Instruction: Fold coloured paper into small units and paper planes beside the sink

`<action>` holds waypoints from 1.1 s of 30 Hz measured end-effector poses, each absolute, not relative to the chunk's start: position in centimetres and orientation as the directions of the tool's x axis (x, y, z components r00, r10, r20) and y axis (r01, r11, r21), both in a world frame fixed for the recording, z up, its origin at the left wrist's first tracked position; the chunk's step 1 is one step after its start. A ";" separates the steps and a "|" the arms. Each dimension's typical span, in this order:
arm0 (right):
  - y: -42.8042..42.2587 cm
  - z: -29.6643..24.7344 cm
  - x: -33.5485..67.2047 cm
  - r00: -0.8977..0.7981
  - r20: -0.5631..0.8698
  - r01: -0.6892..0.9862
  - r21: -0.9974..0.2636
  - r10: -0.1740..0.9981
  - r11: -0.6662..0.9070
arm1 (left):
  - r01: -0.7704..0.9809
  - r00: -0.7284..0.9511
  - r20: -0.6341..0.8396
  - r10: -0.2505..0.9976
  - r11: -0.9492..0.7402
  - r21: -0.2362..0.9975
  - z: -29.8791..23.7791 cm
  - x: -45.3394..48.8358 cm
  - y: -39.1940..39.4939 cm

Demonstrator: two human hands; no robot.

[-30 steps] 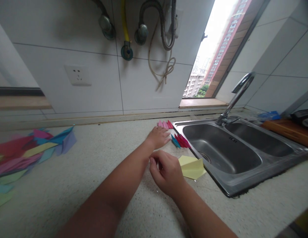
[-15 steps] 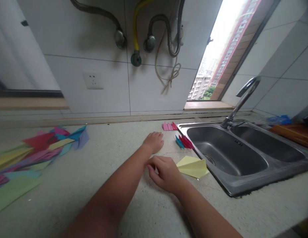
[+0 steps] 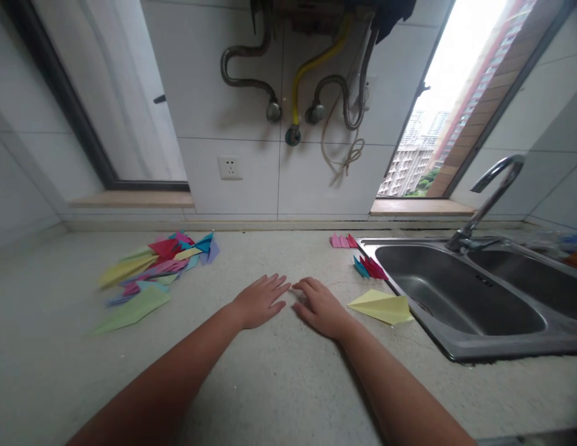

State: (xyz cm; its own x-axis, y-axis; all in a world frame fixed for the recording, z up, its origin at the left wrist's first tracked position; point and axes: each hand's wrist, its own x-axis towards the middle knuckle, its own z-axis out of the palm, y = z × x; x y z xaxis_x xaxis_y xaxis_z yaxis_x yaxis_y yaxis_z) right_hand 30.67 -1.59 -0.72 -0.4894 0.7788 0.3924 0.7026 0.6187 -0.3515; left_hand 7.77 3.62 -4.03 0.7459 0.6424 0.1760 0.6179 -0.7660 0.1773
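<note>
My left hand [image 3: 259, 301] lies flat on the speckled counter [image 3: 269, 371] with its fingers stretched out, holding nothing. Right beside it my right hand [image 3: 320, 305] also rests palm down, fingers apart and empty, their tips nearly meeting. A folded yellow paper plane [image 3: 382, 305] lies on the counter just right of my right hand, apart from it, at the sink's edge.
A steel double sink [image 3: 460, 291] with a tap [image 3: 488, 195] fills the right side. Small folded blue and red papers [image 3: 369, 267] and pink ones [image 3: 341, 241] lie by its corner. Several coloured paper sheets [image 3: 151, 275] are scattered at the left. Pipes [image 3: 292, 99] and a socket [image 3: 230, 168] are on the tiled wall.
My left hand drew back from the folded papers near the sink to beside my right hand. My right hand uncurled and lies flat. The view swung left and up.
</note>
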 end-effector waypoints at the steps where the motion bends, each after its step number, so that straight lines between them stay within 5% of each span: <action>1: -1.6 -0.8 30.6 -0.493 0.376 0.724 -0.323 0.784 0.610 | 0.626 0.740 0.169 0.651 -0.759 0.178 -3.9 6.4 2.7; 13: -0.6 -1.7 26.5 -0.515 0.182 0.846 -0.054 0.838 0.531 | 0.719 0.642 0.156 0.751 -0.660 0.216 -2.5 -2.5 -3.8; 25: 2.5 -2.5 23.4 -0.380 0.259 0.885 -0.176 0.888 0.430 | 0.709 0.587 0.312 0.747 -0.660 0.248 -1.0 -3.6 -3.6; 33: 3.0 -2.6 23.5 -0.385 0.266 0.879 -0.186 0.884 0.439 | 0.899 0.261 0.412 0.873 -0.376 0.226 2.9 -10.9 2.6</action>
